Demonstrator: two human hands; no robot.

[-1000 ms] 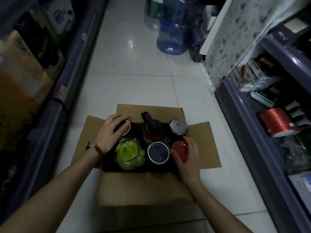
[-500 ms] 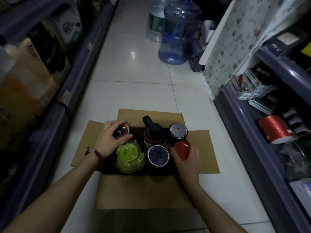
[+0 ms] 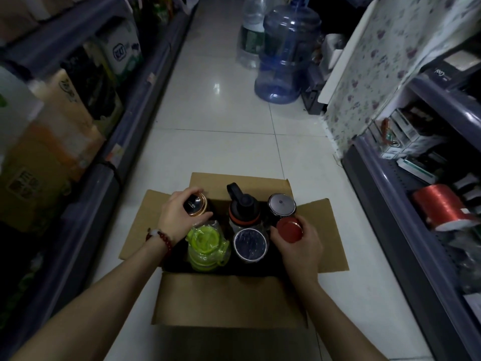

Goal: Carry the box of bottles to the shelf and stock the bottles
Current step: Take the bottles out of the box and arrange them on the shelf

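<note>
- The cardboard box sits on the white tiled floor in the aisle, flaps open, six bottles standing in two rows of three.
- What's just changed: both hands have gone from resting on lids to actually lifting. The copper-rimmed bottle at the back left and the red-capped bottle at the front right both sit higher than they did a second ago, clear above their neighbours.
- Left hand is curled round the top of the copper-rimmed one, fingers wrapped over the far side, thumb on the near side. Red bead bracelet on that wrist.
- Right hand is pinching the red cap between thumb and fingers, palm below it.
- Still sitting untouched in the box: the lime green bottle in plastic wrap, the dark bottle with the loop handle, the silver-lidded one and the blue-lidded one.
- So I'd say carrying is done and stocking has only just kicked off, two at a time, four left after this.
- Shelves run down both sides: left shelf has cartons and boxes, right shelf has small packs and a red spool. Can't tell which one the bottles are meant for.
- Big blue water jug stands further up the aisle, well apart from everything.
</note>
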